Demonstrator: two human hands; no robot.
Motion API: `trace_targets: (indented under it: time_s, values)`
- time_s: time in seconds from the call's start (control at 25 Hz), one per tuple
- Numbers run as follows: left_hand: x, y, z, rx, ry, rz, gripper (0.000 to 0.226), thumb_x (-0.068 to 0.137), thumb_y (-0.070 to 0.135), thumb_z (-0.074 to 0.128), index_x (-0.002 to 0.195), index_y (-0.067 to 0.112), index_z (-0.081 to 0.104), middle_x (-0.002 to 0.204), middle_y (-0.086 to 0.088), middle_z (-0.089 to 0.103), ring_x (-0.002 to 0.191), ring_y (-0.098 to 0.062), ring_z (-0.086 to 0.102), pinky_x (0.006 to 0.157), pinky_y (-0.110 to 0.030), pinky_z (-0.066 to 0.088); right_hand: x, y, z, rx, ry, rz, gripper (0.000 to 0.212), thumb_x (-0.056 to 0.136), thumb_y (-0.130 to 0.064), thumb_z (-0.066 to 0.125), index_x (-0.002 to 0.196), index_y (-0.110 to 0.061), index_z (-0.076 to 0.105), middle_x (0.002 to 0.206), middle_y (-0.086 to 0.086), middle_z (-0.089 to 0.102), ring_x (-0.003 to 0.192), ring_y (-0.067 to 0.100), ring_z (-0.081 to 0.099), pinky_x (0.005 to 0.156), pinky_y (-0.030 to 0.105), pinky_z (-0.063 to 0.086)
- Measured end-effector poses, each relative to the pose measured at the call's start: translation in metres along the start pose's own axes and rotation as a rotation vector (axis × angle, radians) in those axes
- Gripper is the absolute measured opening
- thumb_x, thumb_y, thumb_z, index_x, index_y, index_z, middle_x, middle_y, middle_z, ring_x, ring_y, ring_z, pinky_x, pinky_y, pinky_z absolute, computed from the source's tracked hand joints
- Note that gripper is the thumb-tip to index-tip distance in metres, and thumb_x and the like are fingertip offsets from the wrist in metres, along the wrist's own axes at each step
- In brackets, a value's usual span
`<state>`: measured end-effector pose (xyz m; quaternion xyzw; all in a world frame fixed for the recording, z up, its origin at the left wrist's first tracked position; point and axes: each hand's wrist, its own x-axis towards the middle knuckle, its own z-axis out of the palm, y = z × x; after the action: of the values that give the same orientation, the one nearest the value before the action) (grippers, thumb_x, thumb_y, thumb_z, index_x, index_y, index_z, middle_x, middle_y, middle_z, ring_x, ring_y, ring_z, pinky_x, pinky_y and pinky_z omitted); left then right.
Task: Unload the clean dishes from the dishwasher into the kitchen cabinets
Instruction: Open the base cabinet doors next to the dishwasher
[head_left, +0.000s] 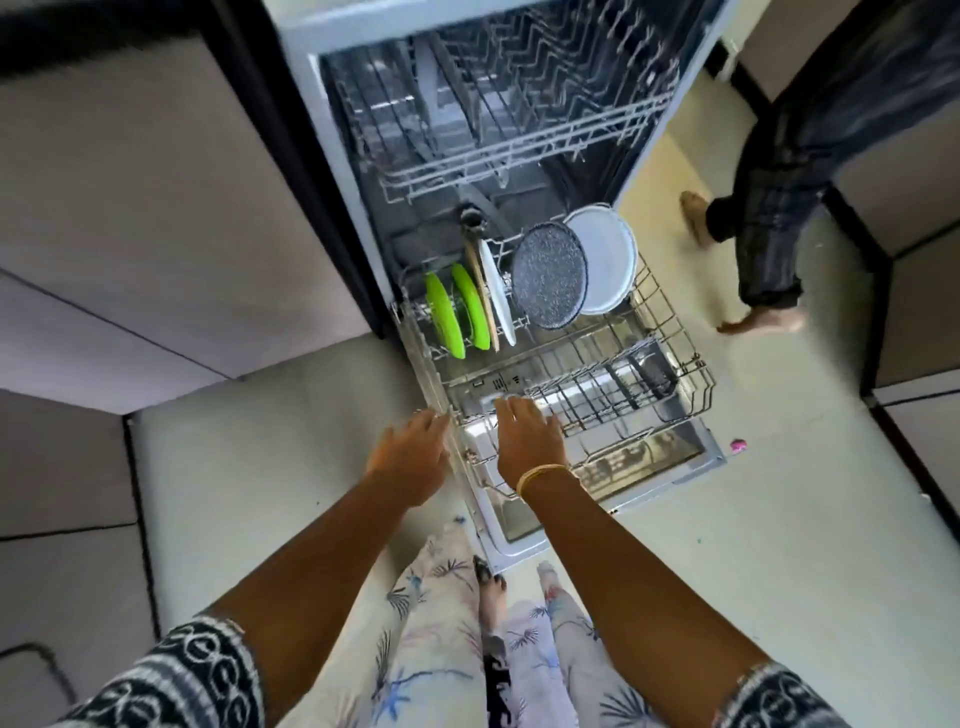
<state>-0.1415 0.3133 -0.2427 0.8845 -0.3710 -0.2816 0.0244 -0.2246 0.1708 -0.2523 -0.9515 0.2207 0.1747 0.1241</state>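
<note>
The dishwasher stands open with its lower rack pulled out over the door. At the rack's far end stand two green plates, a thin wooden board, a white plate, a speckled grey plate and a large white plate. The near half of the rack holds nothing. My left hand hovers at the rack's near left corner, fingers relaxed, holding nothing. My right hand reaches over the rack's near rim with fingers straight and empty. The upper rack sits inside the machine.
Grey cabinet fronts flank the dishwasher on the left. Another person's legs stand on the floor to the right of the rack, with more cabinets behind them. A small pink object lies on the floor beside the door.
</note>
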Motion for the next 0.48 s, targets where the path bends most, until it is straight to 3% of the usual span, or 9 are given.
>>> trace_targets:
  time_s: [0.16,0.48]
  values:
    - [-0.047,-0.040,-0.059,0.008,0.038,-0.113,0.054,0.097,0.031,0.040,0.146,0.014,0.026,0.157,-0.008,0.023,0.143,-0.025,0.027,0.112,-0.044,0.028,-0.009,-0.072,-0.040,0.056,-0.003,-0.096,0.037,0.088,-0.009,0.049,0.125,-0.013,0.048,0.129,0.010,0.051,0.123,0.030,0.047,0.099,0.043,0.042]
    - [-0.103,-0.195,-0.141,0.028,0.118,-0.275,0.058,0.097,0.034,0.045,0.147,0.012,0.024,0.156,-0.010,0.026,0.143,-0.028,0.027,0.115,-0.046,0.025,0.038,-0.264,-0.080,0.197,-0.056,-0.279,0.042,0.091,-0.014,0.053,0.131,-0.009,0.044,0.136,0.012,0.048,0.125,0.032,0.046,0.100,0.041,0.041]
